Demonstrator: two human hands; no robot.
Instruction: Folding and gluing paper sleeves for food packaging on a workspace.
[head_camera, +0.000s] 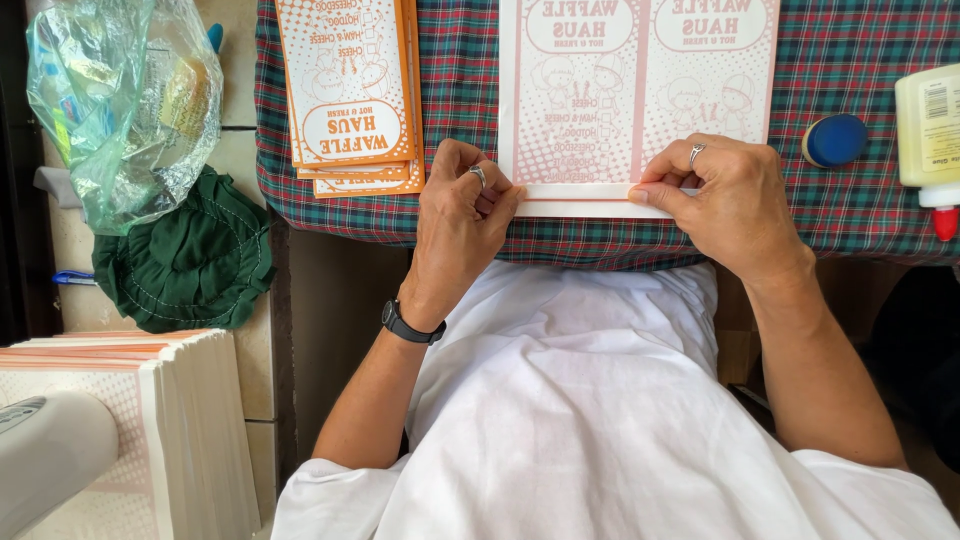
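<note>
At near table edge, printed paper sheet (640, 100) cut off at far frame edge; left hand (462, 225) and right hand (725, 200) pinching its folded near strip (590, 192), fingertips partly hidden. Glue bottle (930, 130) cropped right.

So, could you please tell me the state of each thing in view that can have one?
Printed sheet: flat, near edge folded up.
Left hand: pressing the fold.
Right hand: pressing the fold.
Glue bottle: lying on its side, red cap on.
Plastic bag: full, bunched.
Orange printed stack: lying flat.
Blue lid: lying flat on the cloth.
</note>
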